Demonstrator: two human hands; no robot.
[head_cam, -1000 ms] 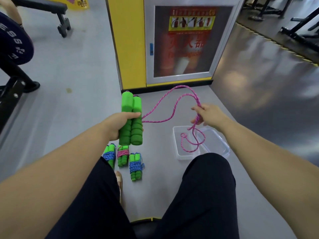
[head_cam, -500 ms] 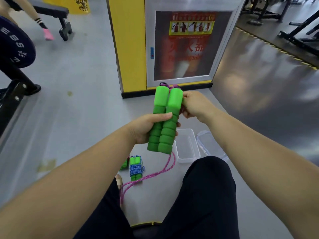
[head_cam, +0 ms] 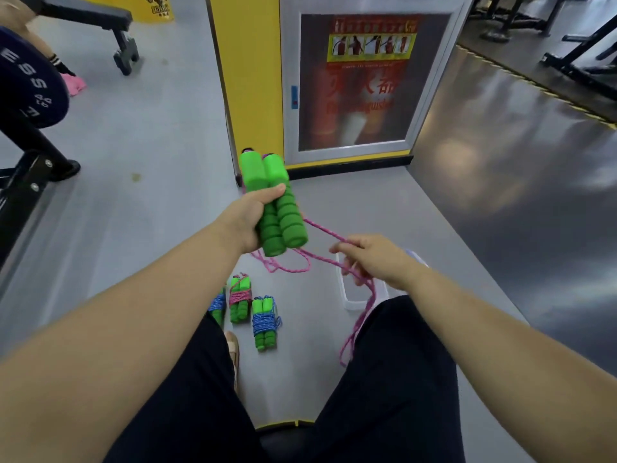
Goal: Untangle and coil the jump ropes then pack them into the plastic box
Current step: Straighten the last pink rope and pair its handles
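My left hand point(head_cam: 248, 217) grips the two green foam handles point(head_cam: 275, 212) of a jump rope side by side, held up over the floor. Its pink rope point(head_cam: 320, 230) runs from the handles to my right hand point(head_cam: 374, 259), which pinches it and lets the rest hang past my right knee. Three coiled jump ropes lie on the floor between my legs: one wound in pink point(head_cam: 240, 300), two wound in blue point(head_cam: 264, 324). The clear plastic box point(head_cam: 350, 300) sits on the floor, mostly hidden behind my right hand.
A yellow pillar with a glazed fire-extinguisher cabinet point(head_cam: 354, 85) stands straight ahead. A weight bench point(head_cam: 90, 18) and another person's foot point(head_cam: 75, 85) are at the upper left. A black frame point(head_cam: 23, 182) stands at the left, dark gym flooring at the right.
My right hand has left the top of the handles and moved down and right, drawing the pink rope out. The handles shifted left in my left hand's grip.
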